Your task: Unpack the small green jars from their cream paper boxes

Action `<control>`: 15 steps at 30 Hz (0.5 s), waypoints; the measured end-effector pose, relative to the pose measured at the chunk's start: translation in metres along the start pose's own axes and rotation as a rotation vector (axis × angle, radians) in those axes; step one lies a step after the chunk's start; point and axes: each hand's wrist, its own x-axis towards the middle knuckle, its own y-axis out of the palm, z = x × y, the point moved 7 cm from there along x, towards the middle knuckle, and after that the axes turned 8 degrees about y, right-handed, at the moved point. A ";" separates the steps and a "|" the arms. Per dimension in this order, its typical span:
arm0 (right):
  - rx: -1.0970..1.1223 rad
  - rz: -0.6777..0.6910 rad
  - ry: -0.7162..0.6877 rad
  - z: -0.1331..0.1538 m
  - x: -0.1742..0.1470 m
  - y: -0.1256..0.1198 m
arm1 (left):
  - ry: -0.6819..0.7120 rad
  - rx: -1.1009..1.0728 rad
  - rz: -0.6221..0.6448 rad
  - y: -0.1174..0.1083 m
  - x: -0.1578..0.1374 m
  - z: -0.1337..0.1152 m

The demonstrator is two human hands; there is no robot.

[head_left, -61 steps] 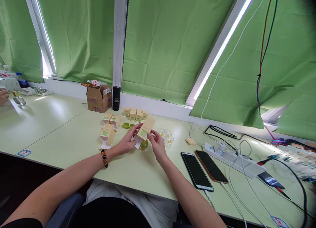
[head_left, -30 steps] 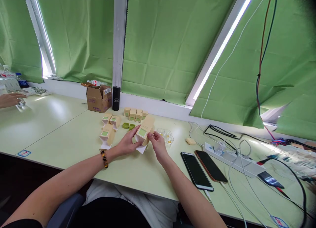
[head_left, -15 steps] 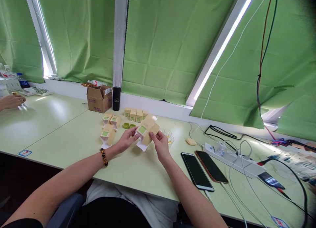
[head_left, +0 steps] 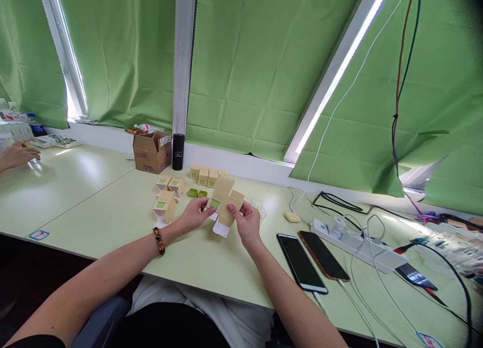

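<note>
A small tan carton [head_left: 225, 206] with a green panel and white inner flaps is held above the table, its flaps spread out. My left hand [head_left: 195, 215] pinches its left edge, thumb on the front. On the right side, my right hand [head_left: 246, 221] grips it between thumb and fingers. To the left stand several similar cartons with open flaps, the nearest carton [head_left: 164, 207] beside my left wrist. Two small green containers [head_left: 197, 192] lie just behind my left hand. Clear plastic pieces [head_left: 258, 207] with yellow bits are partly hidden behind my right hand.
A row of closed small cartons [head_left: 204, 176] stands farther back. Behind it are a cardboard box [head_left: 152, 152] and a black tumbler [head_left: 178, 152]. Two phones [head_left: 302, 262], a power strip [head_left: 358, 245] and loose cables lie to the right. Another person's hand [head_left: 18, 154] is at far left.
The carton between my hands has turned and flattened somewhat, its top flap now standing up and a white flap pointing down. My hands have barely shifted.
</note>
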 end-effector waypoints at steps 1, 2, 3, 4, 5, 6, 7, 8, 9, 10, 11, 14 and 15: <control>-0.014 0.000 -0.010 0.001 0.000 0.001 | -0.003 -0.009 -0.010 -0.001 0.000 0.001; -0.028 0.005 -0.025 0.001 0.000 0.001 | -0.006 -0.020 -0.023 -0.002 0.001 0.002; -0.043 0.014 -0.047 0.003 -0.001 0.003 | -0.007 -0.034 -0.039 -0.004 0.001 0.002; -0.059 0.025 -0.076 0.004 -0.001 0.004 | -0.005 -0.045 -0.057 -0.005 0.001 0.003; -0.079 0.034 -0.108 0.006 -0.002 0.004 | 0.001 -0.051 -0.078 -0.007 0.002 0.003; -0.102 0.038 -0.138 0.008 -0.003 0.004 | 0.016 -0.045 -0.108 -0.010 0.002 0.003; -0.129 0.036 -0.164 0.009 -0.003 0.004 | 0.043 -0.019 -0.146 -0.014 0.002 0.001; -0.158 0.028 -0.183 0.010 -0.004 0.003 | 0.089 0.027 -0.195 -0.019 0.001 -0.002; -0.188 0.014 -0.196 0.010 -0.003 0.002 | 0.162 0.091 -0.251 -0.025 0.000 -0.009; -0.211 -0.003 -0.204 0.010 -0.003 0.000 | 0.258 0.168 -0.303 -0.031 -0.001 -0.017; -0.224 -0.020 -0.208 0.008 -0.002 -0.002 | 0.370 0.253 -0.344 -0.035 -0.004 -0.027; -0.216 -0.048 -0.203 0.004 0.000 -0.004 | 0.681 0.492 -0.381 -0.038 -0.014 -0.052; -0.209 -0.046 -0.196 0.002 0.001 -0.004 | 0.743 0.556 -0.379 -0.037 -0.016 -0.057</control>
